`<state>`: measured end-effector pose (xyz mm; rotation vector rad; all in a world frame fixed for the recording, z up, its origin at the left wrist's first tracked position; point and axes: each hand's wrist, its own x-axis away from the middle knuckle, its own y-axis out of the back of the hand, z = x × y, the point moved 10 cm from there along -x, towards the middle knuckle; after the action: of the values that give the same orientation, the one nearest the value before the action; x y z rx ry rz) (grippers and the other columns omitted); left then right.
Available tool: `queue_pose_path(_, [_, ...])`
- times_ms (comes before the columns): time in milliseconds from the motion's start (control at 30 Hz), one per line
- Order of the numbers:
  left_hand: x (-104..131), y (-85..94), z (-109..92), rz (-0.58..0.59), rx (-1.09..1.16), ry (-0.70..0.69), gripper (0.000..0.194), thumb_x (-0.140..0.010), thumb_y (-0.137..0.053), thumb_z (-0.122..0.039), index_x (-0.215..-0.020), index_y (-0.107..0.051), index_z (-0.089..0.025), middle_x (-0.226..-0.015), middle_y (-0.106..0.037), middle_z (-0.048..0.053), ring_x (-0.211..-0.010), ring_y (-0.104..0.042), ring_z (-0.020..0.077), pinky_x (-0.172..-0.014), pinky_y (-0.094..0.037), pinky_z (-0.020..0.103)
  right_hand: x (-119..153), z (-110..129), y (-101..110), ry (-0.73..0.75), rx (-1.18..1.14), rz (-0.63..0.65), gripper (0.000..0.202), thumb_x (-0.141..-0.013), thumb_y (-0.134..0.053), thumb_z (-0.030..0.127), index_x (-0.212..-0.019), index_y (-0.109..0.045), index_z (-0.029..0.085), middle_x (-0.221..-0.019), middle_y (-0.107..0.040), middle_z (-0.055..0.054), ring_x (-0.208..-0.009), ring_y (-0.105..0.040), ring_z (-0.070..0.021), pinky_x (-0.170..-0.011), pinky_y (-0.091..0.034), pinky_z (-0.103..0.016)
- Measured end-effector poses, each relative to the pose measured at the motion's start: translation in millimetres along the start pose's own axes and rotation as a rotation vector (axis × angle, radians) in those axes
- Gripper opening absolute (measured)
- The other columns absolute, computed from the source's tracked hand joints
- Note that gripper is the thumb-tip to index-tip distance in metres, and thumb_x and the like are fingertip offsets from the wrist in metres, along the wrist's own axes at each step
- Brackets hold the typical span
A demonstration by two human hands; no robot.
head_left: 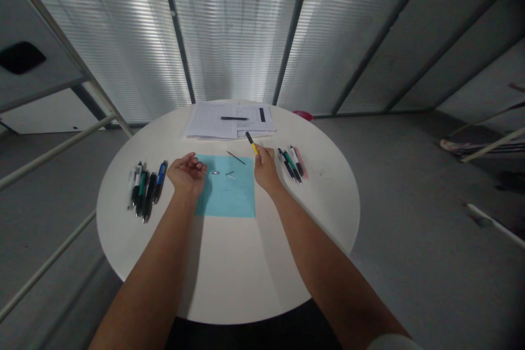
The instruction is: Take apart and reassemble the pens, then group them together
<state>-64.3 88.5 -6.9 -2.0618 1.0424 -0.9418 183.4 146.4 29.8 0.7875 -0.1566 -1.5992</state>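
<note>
A light blue sheet [225, 197] lies on the white round table [229, 273]. On it rest a thin dark refill [236, 157], a small metallic piece [215, 173] and small pale pieces [230, 174]. My left hand [187, 173] is palm up at the sheet's left edge, its fingers loosely curled and apart, with nothing visible in them. Just beyond the sheet's right edge, my right hand [266, 167] grips a yellow and black pen barrel [251, 142], which points up and to the left.
Several pens [143, 191] lie at the left of the table and several more [290, 165] right of my right hand. Printed papers [213, 120] with a black pen [234, 118] on top lie at the back. White rails [53, 156] stand left of the table.
</note>
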Motion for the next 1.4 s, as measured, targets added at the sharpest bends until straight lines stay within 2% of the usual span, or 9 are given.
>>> queue_pose_path(100, [-1,0.9,1,-0.001,0.004,0.004,0.017,-0.06,-0.05,-0.018,-0.076,-0.056,-0.016,-0.055,-0.047,0.001,-0.046,-0.044,0.0124,-0.047,-0.038,0.026,1,5,2,0.011,-0.015,-0.008,0.038,-0.084,-0.042,0.013,-0.118,-0.059,0.02,-0.113,-0.047,-0.009,-0.105,-0.054,-0.018,-0.099,-0.044,-0.034])
queue_pose_path(267, [-2,1.7,1,0.001,0.003,-0.002,0.019,-0.059,-0.049,-0.019,-0.076,-0.058,-0.015,-0.056,-0.048,0.002,-0.047,-0.045,0.0121,-0.048,-0.038,0.026,5,15,-7,0.087,0.023,0.091,0.015,-0.083,-0.058,0.03,-0.095,-0.064,0.022,-0.095,-0.053,-0.002,-0.084,-0.056,-0.0153,-0.08,-0.047,-0.028])
queue_pose_path(400, [-1,1.1,0,-0.008,0.0,-0.006,0.019,-0.06,-0.049,-0.019,-0.076,-0.058,-0.014,-0.056,-0.048,0.001,-0.047,-0.044,0.012,-0.047,-0.038,0.026,10,27,-14,0.184,0.08,0.172,0.014,-0.087,-0.056,0.028,-0.094,-0.066,0.022,-0.087,-0.059,-0.001,-0.077,-0.055,-0.0145,-0.075,-0.044,-0.026])
queue_pose_path(500, [-1,0.8,1,-0.01,0.0,-0.003,0.019,-0.06,-0.049,-0.019,-0.076,-0.058,-0.015,-0.056,-0.048,0.001,-0.046,-0.045,0.0119,-0.047,-0.037,0.026,13,35,-15,0.239,0.125,0.199,0.027,-0.092,-0.046,0.021,-0.105,-0.069,0.024,-0.093,-0.061,-0.004,-0.087,-0.056,-0.0165,-0.082,-0.043,-0.028])
queue_pose_path(667, [-2,0.7,1,0.007,-0.004,-0.013,0.018,-0.061,-0.049,-0.019,-0.075,-0.058,-0.014,-0.056,-0.048,0.001,-0.046,-0.045,0.0124,-0.047,-0.038,0.026,22,46,-20,0.344,0.264,0.249,0.053,-0.083,-0.049,0.006,-0.126,-0.062,0.033,-0.119,-0.059,-0.005,-0.106,-0.05,-0.0214,-0.095,-0.038,-0.037])
queue_pose_path(767, [-2,0.4,0,0.005,-0.007,-0.018,0.018,-0.061,-0.048,-0.018,-0.076,-0.057,-0.014,-0.056,-0.048,0.002,-0.046,-0.045,0.0126,-0.047,-0.038,0.026,29,47,-30,0.382,0.327,0.353,0.051,-0.083,-0.053,0.009,-0.123,-0.064,0.037,-0.132,-0.055,-0.002,-0.114,-0.046,-0.0239,-0.096,-0.036,-0.04])
queue_pose_path(867, [0,-0.3,0,-0.003,-0.009,-0.019,0.017,-0.061,-0.049,-0.018,-0.076,-0.057,-0.015,-0.056,-0.048,0.001,-0.046,-0.044,0.0125,-0.046,-0.038,0.026,33,44,-38,0.381,0.37,0.438,0.046,-0.083,-0.056,0.011,-0.119,-0.066,0.038,-0.13,-0.059,0.0,-0.116,-0.046,-0.0242,-0.096,-0.035,-0.042])
queue_pose_path(1233, [-1,-1.5,2,0.002,-0.012,-0.003,0.016,-0.061,-0.05,-0.017,-0.075,-0.056,-0.015,-0.055,-0.047,0.001,-0.045,-0.044,0.012,-0.047,-0.037,0.026,27,37,-37,0.336,0.319,0.409,0.042,-0.08,-0.056,0.007,-0.109,-0.071,0.033,-0.12,-0.066,0.001,-0.112,-0.049,-0.022,-0.095,-0.036,-0.041])
queue_pose_path(1400, [-1,-1.2,2,0.007,-0.017,0.0,0.015,-0.062,-0.05,-0.018,-0.075,-0.056,-0.016,-0.055,-0.048,0.001,-0.045,-0.044,0.0119,-0.046,-0.038,0.025,14,30,-33,0.271,0.149,0.333,0.039,-0.082,-0.052,0.005,-0.109,-0.07,0.027,-0.108,-0.07,0.0,-0.103,-0.056,-0.0179,-0.094,-0.039,-0.035])
